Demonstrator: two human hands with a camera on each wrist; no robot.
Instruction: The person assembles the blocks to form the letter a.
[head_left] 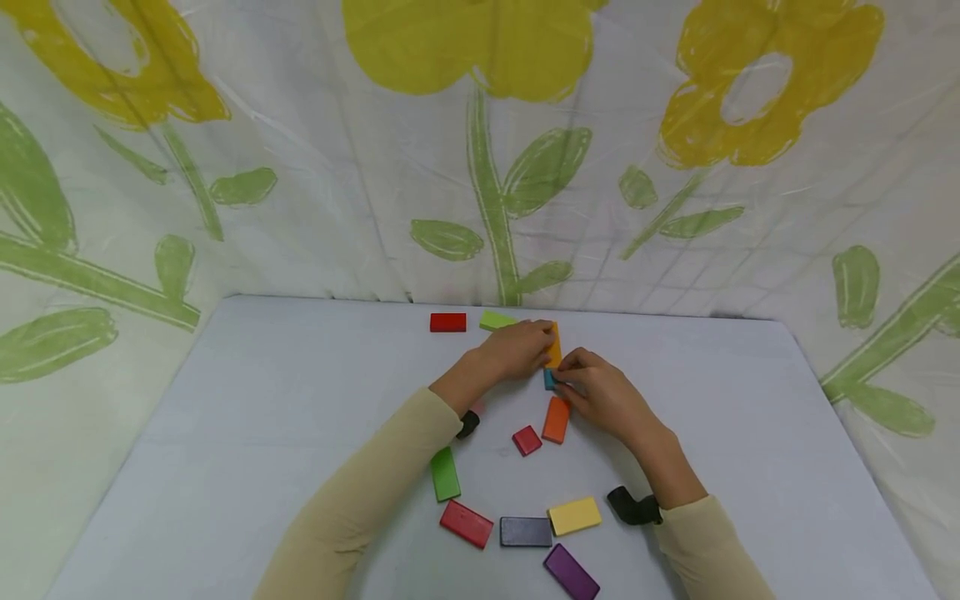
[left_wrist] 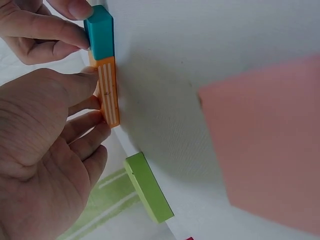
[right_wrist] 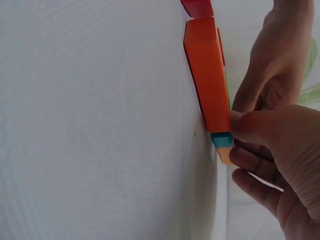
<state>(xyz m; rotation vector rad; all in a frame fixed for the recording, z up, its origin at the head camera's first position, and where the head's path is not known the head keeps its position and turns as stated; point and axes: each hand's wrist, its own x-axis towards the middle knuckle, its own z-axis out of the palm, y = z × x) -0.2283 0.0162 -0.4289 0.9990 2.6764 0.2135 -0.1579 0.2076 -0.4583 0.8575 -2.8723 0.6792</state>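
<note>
My left hand grips a yellow-orange block near the table's far edge; the left wrist view shows pale stripes along the block's side. A small teal block stands end to end against it, touching. The thumb and fingers of my right hand pinch this teal block. Just nearer lies an orange-red block. In the right wrist view, that orange-red block partly hides the teal block.
Beyond my left hand lie a light-green block and a red block. Nearer are a small red block, green, red, dark grey, yellow and purple blocks. A pink block is partly hidden by my left arm in the head view.
</note>
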